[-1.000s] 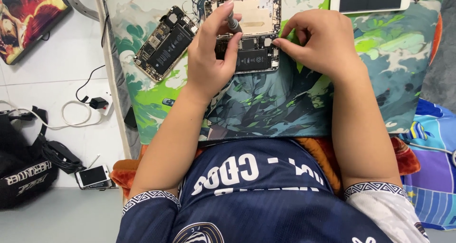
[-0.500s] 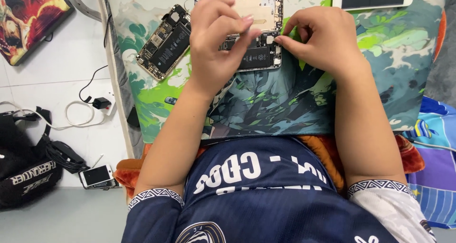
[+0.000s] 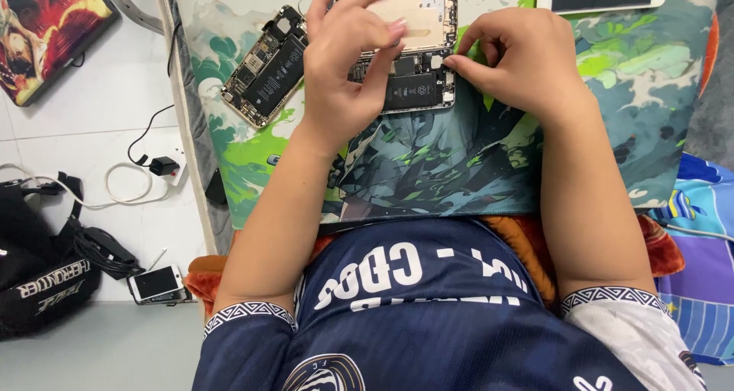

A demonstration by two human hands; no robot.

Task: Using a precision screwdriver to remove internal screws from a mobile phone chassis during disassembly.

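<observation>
The opened phone (image 3: 417, 55) is gripped between both hands: left hand (image 3: 348, 62) across its top, right hand (image 3: 520, 62) pinching its edge. Tiny parts inside could be bent if pressed hard.

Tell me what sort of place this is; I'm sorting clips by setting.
Probably an informal phone-repair spot at home, not a shop bench. Both hands work on an opened phone lying on a printed mat, a second opened phone lies beside it, and a charger and bag sit on the tiled floor.
</observation>
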